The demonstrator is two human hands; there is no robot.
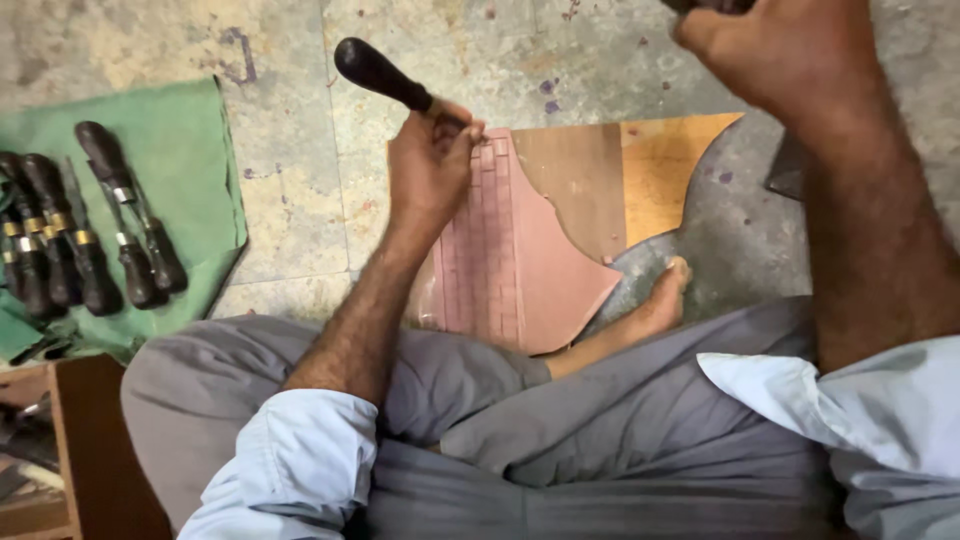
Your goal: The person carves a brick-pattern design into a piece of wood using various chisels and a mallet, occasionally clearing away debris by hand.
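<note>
Over pink board [520, 250], left hand [430, 165] gripping chisel [385, 75]

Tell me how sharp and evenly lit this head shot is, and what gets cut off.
Head view: soft, even light with faint shadows and no glare; the left hand with its dark-handled chisel on the pink board is fairly sharp; the raised right hand is cut by the top edge, what it holds hidden; chisels on the green cloth are slightly soft.

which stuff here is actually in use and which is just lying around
In use:
left hand gripping dark-handled chisel
pink gridded board
right hand, raised, holding something mostly out of view

Lying about:
row of spare chisels
green cloth
</note>
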